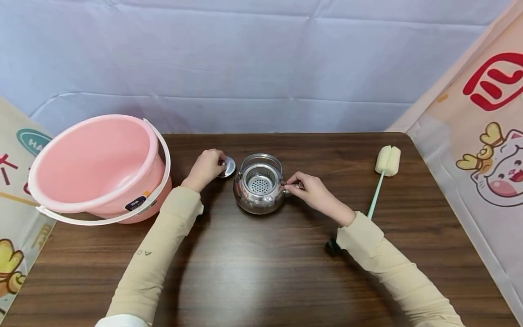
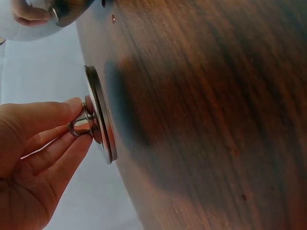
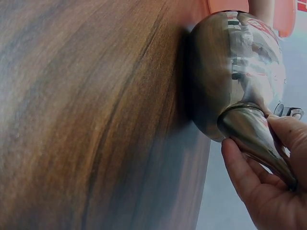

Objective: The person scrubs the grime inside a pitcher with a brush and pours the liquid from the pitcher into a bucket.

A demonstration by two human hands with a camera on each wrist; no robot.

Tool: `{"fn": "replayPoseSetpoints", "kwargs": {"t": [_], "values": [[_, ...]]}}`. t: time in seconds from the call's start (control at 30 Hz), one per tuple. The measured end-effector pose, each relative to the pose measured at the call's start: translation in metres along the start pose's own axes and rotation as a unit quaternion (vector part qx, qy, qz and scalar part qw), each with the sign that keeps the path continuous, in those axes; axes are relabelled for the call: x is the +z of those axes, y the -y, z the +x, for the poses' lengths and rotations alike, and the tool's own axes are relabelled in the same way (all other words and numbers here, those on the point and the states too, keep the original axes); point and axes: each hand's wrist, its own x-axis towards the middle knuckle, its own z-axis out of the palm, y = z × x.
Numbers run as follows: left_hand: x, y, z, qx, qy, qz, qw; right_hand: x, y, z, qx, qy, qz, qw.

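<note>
A shiny metal teapot stands on the table, its top uncovered and a perforated strainer showing inside. Its wire handle is raised over the opening. My right hand pinches the teapot's spout between thumb and fingers. To the left of the pot, my left hand pinches the knob of a round metal lid. In the left wrist view the lid is close over the tabletop, with its shadow beside it; whether its edge touches the wood I cannot tell.
A pink bucket with a white handle stands at the left. On the right lies a sponge brush with a pale green stick, partly under the right sleeve. Fabric backdrops hang behind and beside the wooden table.
</note>
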Motion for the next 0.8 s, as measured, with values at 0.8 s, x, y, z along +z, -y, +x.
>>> {"fn": "replayPoseSetpoints", "kwargs": {"t": [0.8], "values": [[-0.011,-0.003,-0.006,0.011,0.003,0.032,0.9994,0.001,0.001,0.000,0.002,0.002,0.000,1.000]]}}
